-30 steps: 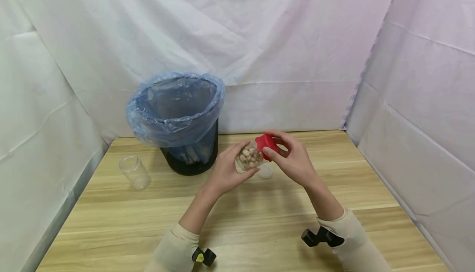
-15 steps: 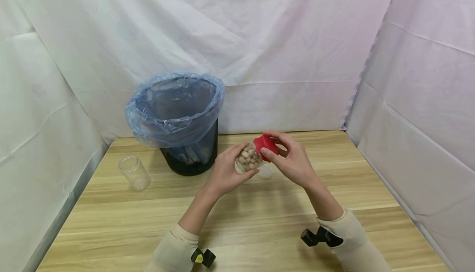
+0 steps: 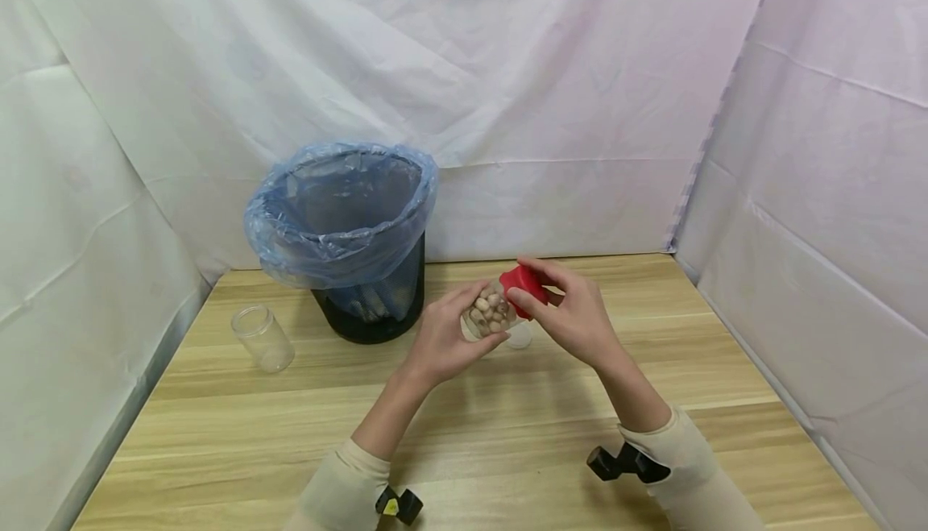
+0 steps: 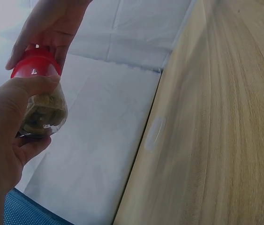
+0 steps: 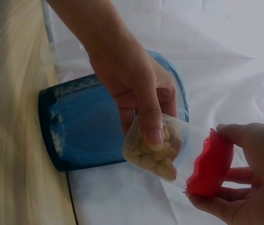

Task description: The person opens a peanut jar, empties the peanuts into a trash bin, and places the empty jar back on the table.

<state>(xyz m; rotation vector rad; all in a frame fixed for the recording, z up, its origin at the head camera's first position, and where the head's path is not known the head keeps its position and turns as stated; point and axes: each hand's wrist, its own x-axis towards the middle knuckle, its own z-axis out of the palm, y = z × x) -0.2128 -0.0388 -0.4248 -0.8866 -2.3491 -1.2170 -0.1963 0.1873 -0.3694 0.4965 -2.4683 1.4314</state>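
My left hand (image 3: 444, 342) grips a clear plastic jar (image 5: 184, 140) partly filled with tan, shell-like nuts (image 5: 159, 159). The jar is tilted over the table, its top toward the right. A red lid (image 3: 525, 289) with a scalloped edge sits at the mouth of the jar, and my right hand (image 3: 576, 317) holds it between thumb and fingers. In the right wrist view the left thumb lies along the jar's side. The left wrist view has the lid (image 4: 37, 63) above the left thumb, with the right hand (image 4: 56, 33) behind it.
A black mesh bin (image 3: 373, 325) lined with a blue bag (image 3: 341, 261) stands left of the hands. Farther left is a clear jar (image 3: 264, 339) without a lid. A small translucent disc (image 3: 519, 338) lies on the wooden table (image 3: 493, 442) below the hands. White curtains surround the table.
The red lid and right fingers shift slightly left, then back right, at the jar's mouth. The left hand and jar stay nearly in place.
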